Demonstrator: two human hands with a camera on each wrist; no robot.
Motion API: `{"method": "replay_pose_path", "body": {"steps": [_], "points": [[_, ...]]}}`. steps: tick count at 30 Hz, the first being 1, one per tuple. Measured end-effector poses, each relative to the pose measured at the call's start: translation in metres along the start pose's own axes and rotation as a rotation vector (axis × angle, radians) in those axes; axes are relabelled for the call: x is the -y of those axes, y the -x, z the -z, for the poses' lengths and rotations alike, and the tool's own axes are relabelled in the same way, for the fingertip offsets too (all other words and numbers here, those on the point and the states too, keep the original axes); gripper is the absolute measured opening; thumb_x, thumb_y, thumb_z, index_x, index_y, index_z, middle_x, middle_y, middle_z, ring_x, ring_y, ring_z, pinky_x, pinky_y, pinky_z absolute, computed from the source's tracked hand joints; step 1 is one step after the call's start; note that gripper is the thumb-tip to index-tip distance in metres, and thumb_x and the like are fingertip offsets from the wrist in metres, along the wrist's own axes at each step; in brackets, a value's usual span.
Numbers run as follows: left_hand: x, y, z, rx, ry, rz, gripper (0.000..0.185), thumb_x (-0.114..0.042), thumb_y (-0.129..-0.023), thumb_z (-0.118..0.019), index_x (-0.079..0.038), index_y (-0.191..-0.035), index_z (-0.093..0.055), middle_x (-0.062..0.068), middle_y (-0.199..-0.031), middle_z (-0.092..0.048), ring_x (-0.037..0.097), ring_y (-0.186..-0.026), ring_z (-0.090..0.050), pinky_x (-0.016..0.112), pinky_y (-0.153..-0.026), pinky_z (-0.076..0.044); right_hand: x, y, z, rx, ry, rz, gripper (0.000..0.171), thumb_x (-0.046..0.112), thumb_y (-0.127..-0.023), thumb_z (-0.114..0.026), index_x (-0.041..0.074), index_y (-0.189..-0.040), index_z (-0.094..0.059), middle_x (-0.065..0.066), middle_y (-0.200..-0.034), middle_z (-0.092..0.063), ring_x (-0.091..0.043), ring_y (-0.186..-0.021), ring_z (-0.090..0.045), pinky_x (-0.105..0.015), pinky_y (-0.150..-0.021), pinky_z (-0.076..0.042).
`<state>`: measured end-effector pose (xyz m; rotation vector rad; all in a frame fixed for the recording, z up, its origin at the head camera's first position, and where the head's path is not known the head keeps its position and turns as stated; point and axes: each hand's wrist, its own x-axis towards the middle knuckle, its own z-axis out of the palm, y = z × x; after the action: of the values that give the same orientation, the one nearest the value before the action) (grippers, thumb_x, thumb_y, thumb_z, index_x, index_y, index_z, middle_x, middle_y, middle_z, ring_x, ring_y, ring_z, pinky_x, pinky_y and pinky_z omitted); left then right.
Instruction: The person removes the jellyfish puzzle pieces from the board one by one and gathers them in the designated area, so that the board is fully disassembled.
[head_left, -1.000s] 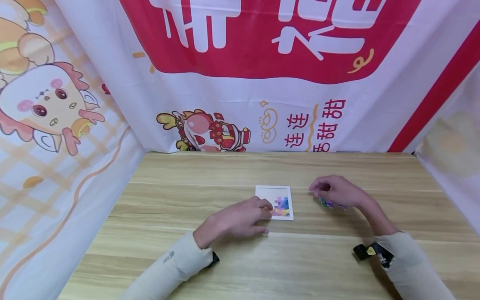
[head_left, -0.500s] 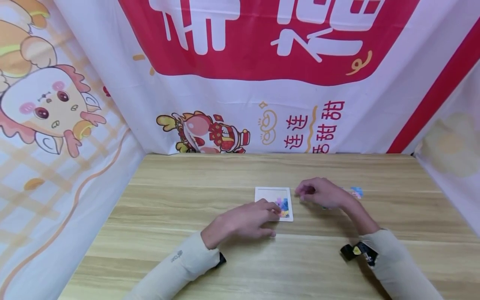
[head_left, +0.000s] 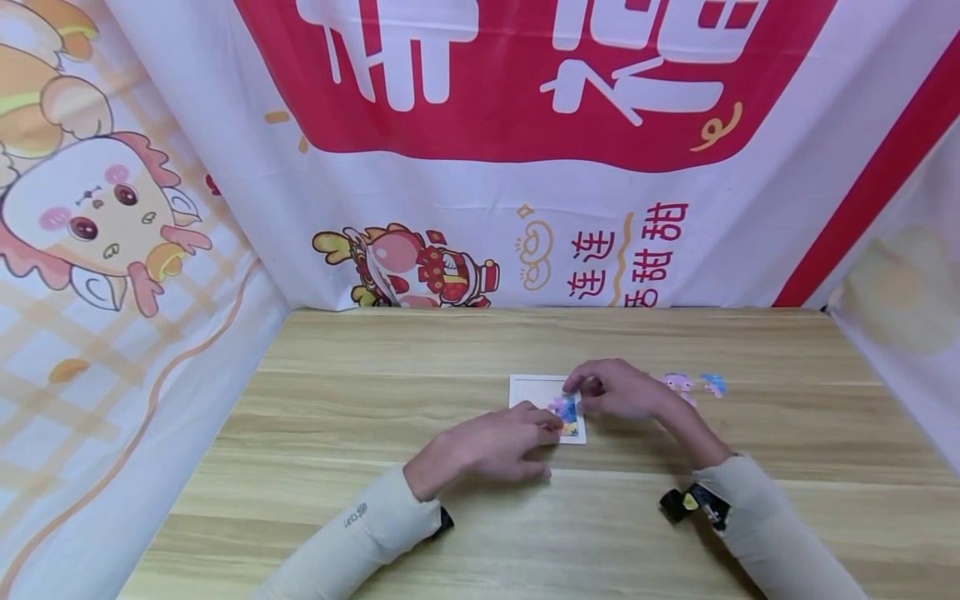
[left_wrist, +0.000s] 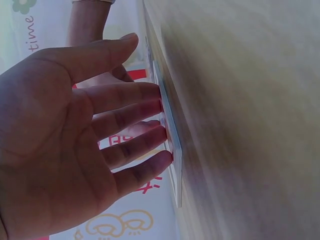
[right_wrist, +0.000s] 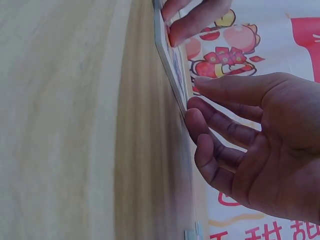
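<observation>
A small white puzzle tray [head_left: 528, 386] lies flat on the wooden table, with joined colourful puzzle pieces [head_left: 570, 410] along its right and lower part. My left hand [head_left: 491, 442] reaches over its lower left; in the left wrist view the nearly straight fingers [left_wrist: 135, 127] touch the tray, with the thumb apart. My right hand [head_left: 618, 390] is at the tray's upper right edge. In the right wrist view its fingers [right_wrist: 220, 117] are curled, with the thumb near the index fingertip. I cannot tell whether a puzzle piece is between them.
Loose puzzle pieces lie to the right of the tray: a pinkish-purple one [head_left: 678, 381] and a blue one [head_left: 713, 383]. Others may be hidden by the right forearm. A printed cloth [head_left: 442, 192] hangs behind the wooden table [head_left: 390, 358].
My right hand has moved left from the loose pieces to the tray, uncovering pieces behind it. My left hand has shifted slightly right over the tray, then stayed still.
</observation>
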<state>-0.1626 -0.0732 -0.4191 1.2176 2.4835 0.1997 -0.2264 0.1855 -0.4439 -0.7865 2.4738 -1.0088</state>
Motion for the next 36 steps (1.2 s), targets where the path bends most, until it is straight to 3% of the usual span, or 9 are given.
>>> {"method": "replay_pose_path", "body": {"steps": [5,10,20,28,36], "points": [[0.0,0.001,0.0,0.004,0.0,0.0,0.059,-0.045,-0.105,-0.067,-0.017,-0.156,-0.058,-0.002,-0.169,-0.047,0.018,-0.152,-0.046,0.035,-0.126,-0.043,0.005,-0.003,-0.004,0.022,0.006,0.011,0.026,0.006,-0.094,-0.079,0.01,-0.12,-0.077,-0.002,-0.105,-0.074,-0.016,-0.088,-0.062,-0.027,-0.078,-0.054],[0.0,0.002,-0.001,-0.002,0.0,-0.004,0.059,-0.044,-0.105,-0.067,-0.016,-0.156,-0.058,-0.002,-0.17,-0.046,0.019,-0.152,-0.046,0.035,-0.126,-0.044,0.01,-0.004,-0.008,0.003,0.02,-0.018,0.027,0.003,-0.093,-0.079,0.012,-0.118,-0.077,-0.003,-0.102,-0.072,-0.016,-0.085,-0.061,-0.027,-0.074,-0.053],[0.002,0.002,-0.003,0.001,-0.009,-0.014,0.056,-0.043,-0.106,-0.067,-0.016,-0.155,-0.059,-0.002,-0.168,-0.047,0.019,-0.152,-0.045,0.035,-0.126,-0.043,0.015,-0.007,-0.013,-0.03,0.063,-0.064,0.03,0.0,-0.093,-0.079,0.014,-0.12,-0.077,0.0,-0.099,-0.071,-0.015,-0.087,-0.061,-0.027,-0.076,-0.054],[0.003,0.002,-0.003,-0.004,-0.025,-0.014,0.058,-0.045,-0.106,-0.067,-0.017,-0.156,-0.058,-0.002,-0.169,-0.047,0.019,-0.152,-0.046,0.035,-0.126,-0.044,0.018,-0.007,-0.012,-0.057,0.064,-0.051,0.021,0.003,-0.098,-0.073,0.018,-0.112,-0.079,0.002,-0.101,-0.075,-0.014,-0.088,-0.062,-0.031,-0.081,-0.054],[0.003,0.002,-0.003,-0.001,-0.03,-0.028,0.058,-0.045,-0.106,-0.065,-0.016,-0.156,-0.058,-0.001,-0.169,-0.046,0.019,-0.153,-0.045,0.034,-0.126,-0.043,0.016,-0.007,-0.011,-0.049,0.0,-0.083,0.019,0.005,-0.103,-0.067,0.019,-0.108,-0.078,0.001,-0.096,-0.073,-0.018,-0.089,-0.061,-0.034,-0.084,-0.051]]}}
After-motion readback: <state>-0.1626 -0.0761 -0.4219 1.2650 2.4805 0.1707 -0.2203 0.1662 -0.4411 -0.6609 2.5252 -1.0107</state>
